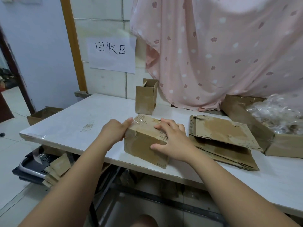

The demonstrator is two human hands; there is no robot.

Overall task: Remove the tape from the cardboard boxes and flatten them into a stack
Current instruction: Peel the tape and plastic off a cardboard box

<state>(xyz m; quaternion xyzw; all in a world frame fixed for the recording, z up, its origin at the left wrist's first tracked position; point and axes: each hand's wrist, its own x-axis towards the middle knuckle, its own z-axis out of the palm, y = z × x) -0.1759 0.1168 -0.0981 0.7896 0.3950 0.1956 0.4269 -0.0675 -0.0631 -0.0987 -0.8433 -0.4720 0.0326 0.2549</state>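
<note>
From the head camera, a closed cardboard box (144,143) sits near the front edge of a white table (68,126), with clear tape (141,122) shining across its top. The left hand (113,131) grips the box's left end, thumb pressed on the top edge where the tape wraps over, the other fingers curled around the side. The right hand (172,141) lies spread over the box's right part, fingers on the top and thumb against the front face, holding it steady.

Just to the right of the box lies a stack of flattened boxes (224,141), their torn flaps overlapping. Behind the held box, a small open box (146,97) stands upright near the wall. At the far right, a large open box (255,125) holds crumpled clear plastic (277,112).

A white paper sign (113,54) with handwritten characters hangs on the tiled wall, and a pink patterned cloth (221,54) drapes beside it. Another box (42,114) sits beyond the table's left end. Under the table there is a dark crate (31,167) with cardboard scraps (57,167) leaning on it.
</note>
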